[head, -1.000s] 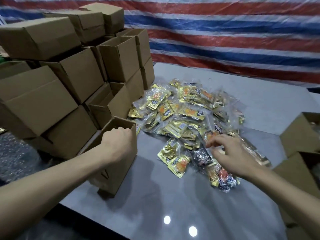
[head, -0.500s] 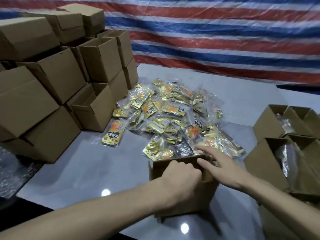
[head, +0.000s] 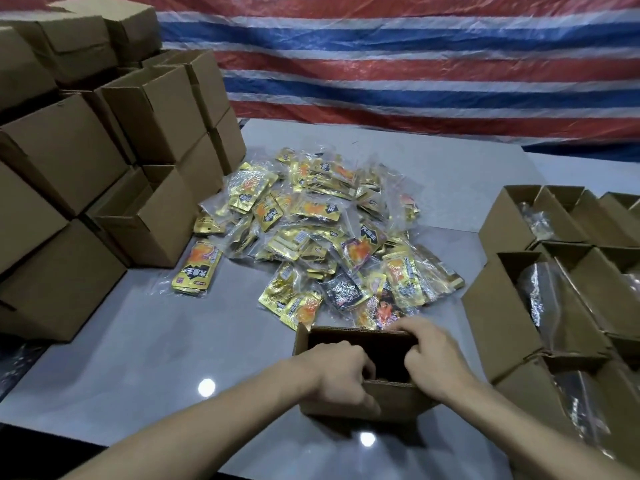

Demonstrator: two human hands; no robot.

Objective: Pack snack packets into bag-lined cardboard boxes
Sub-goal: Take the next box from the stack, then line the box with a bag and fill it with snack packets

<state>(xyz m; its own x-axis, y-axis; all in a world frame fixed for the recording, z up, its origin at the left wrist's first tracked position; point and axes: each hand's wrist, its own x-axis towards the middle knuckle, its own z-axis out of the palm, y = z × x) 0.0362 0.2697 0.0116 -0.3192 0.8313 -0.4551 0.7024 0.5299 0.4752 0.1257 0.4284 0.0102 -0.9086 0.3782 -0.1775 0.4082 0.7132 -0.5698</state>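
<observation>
- A person's left hand [head: 341,374] and right hand [head: 433,358] grasp an open cardboard box [head: 394,401] at the lower centre of the frame, where it stands upright on a grey table [head: 138,341], its inside dark.
- The left hand's fingers are curled over the box's near rim with the thumb on the outside wall. The right hand's fingers are hooked over the rim at the box's right side, the index finger reaching toward the far right corner.
- A loose pile of snack packets [head: 329,230], mostly gold with orange and black print and sealed in clear plastic, fills the middle of the frame. Its nearest packets lie just beyond the box's far wall.
- One gold packet [head: 197,268] lies by itself at the pile's left edge, near the foot of the carton stack.
- A stack of plain cardboard cartons [head: 69,161], some on their sides with their flaps open, fills the left and upper left of the frame.
- Along the right edge stand rows of open boxes lined with clear bags [head: 540,296], set close together.
- A red, white and blue striped tarpaulin [head: 415,64] hangs across the top of the frame behind the table.
- Two bright light reflections [head: 206,388] show on the tabletop in the lower part of the frame.
</observation>
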